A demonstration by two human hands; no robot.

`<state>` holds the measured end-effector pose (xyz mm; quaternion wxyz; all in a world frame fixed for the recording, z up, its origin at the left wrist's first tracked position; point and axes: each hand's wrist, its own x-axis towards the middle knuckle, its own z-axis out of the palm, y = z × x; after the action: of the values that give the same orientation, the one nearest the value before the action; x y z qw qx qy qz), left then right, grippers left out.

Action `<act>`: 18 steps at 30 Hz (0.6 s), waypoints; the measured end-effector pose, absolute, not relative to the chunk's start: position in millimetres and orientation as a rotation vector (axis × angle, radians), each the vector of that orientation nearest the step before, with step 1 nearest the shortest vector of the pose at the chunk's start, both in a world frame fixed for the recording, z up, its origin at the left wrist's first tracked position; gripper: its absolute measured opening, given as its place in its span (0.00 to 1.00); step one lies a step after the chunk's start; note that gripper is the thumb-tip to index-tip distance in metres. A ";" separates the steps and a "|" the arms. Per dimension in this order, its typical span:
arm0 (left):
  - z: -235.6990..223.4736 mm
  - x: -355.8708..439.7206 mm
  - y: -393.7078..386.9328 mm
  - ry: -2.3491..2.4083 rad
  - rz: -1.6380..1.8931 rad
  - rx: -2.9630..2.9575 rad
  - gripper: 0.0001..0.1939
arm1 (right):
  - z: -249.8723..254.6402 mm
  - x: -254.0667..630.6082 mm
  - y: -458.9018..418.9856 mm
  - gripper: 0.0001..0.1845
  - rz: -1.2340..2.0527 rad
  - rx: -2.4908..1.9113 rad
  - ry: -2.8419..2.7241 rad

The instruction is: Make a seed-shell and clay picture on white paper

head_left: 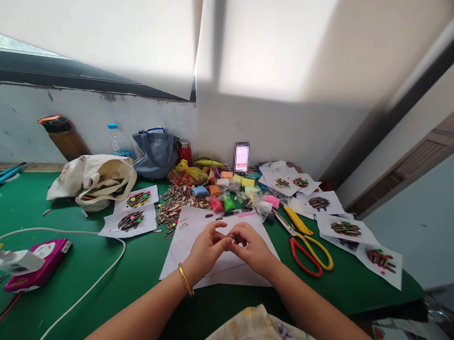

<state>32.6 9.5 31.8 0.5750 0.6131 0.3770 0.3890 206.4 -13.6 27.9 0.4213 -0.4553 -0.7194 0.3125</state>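
My left hand (pixel 210 247) and my right hand (pixel 252 247) meet over white paper (pixel 175 261) on the green table. Thumbs and fingertips of both are pinched together; whatever lies between them is too small and hidden to name. A gold bangle (pixel 185 279) circles my left wrist. Just beyond my fingers, a dark pen (pixel 230 213) and a few sunflower seeds (pixel 183 225) rest near the paper's far edge. Behind the paper is a heap of striped seeds (pixel 175 202). Packets of coloured modelling clay (pixel 228 203) lie beside it.
Right of the paper are scissors (pixel 306 252) with red and yellow handles and a yellow utility knife (pixel 297 220). Seed-decorated cards (pixel 367 230) line the right edge; others (pixel 149 224) lie left. A white cable (pixel 98 284) and pink power strip (pixel 43 265) occupy the left. A phone (pixel 241 157) stands behind.
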 end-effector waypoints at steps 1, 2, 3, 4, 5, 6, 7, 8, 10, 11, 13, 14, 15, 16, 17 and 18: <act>31.5 31.8 9.8 0.888 0.896 1.453 0.25 | 29.1 205.2 -13.2 0.10 0.763 -1.138 -1.814; 31.0 30.9 10.3 0.888 0.886 1.473 0.25 | 30.3 204.8 -12.8 0.10 0.756 -1.129 -1.837; 30.4 30.0 10.9 0.886 0.879 1.491 0.26 | 31.4 205.0 -12.4 0.11 0.755 -1.117 -1.871; 29.7 28.8 11.6 0.886 0.879 1.507 0.26 | 32.4 205.6 -12.0 0.10 0.751 -1.110 -1.909; 29.0 27.6 12.1 0.890 0.884 1.522 0.26 | 33.4 206.6 -11.5 0.10 0.741 -1.111 -1.944; 28.4 26.1 12.5 0.900 0.896 1.538 0.25 | 34.2 208.1 -10.5 0.10 0.725 -1.123 -1.969; 28.1 24.5 12.6 0.917 0.912 1.563 0.24 | 34.6 210.3 -9.0 0.10 0.703 -1.147 -1.979; 28.1 22.9 12.5 0.942 0.933 1.604 0.23 | 34.7 213.3 -6.7 0.10 0.672 -1.182 -1.973; 29.0 19.9 11.2 0.988 0.968 1.757 0.20 | 34.0 222.9 0.3 0.09 0.595 -1.282 -1.920; 29.6 18.9 10.1 0.989 0.962 1.872 0.19 | 33.3 229.6 4.9 0.09 0.545 -1.340 -1.885; 29.8 18.4 7.4 0.942 0.885 2.142 0.16 | 32.3 246.8 15.3 0.09 0.437 -1.472 -1.822; 29.1 19.0 6.0 0.902 0.820 2.268 0.15 | 32.1 256.8 20.7 0.10 0.369 -1.538 -1.797; 27.8 20.0 4.6 0.867 0.750 2.376 0.16 | 32.4 267.3 26.3 0.11 0.298 -1.597 -1.774; 26.1 21.5 3.3 0.841 0.693 2.461 0.17 | 33.1 277.7 31.9 0.12 0.233 -1.648 -1.744; 24.1 23.1 2.3 0.817 0.651 2.524 0.18 | 34.1 287.6 37.6 0.13 0.174 -1.701 -1.718; 22.0 24.8 1.6 0.794 0.622 2.569 0.19 | 35.4 296.5 43.5 0.13 0.125 -1.757 -1.697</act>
<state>24.8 1.6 22.0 0.1894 0.9140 0.2826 0.2212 296.5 43.5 35.4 0.3411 -0.6753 -0.6522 0.0481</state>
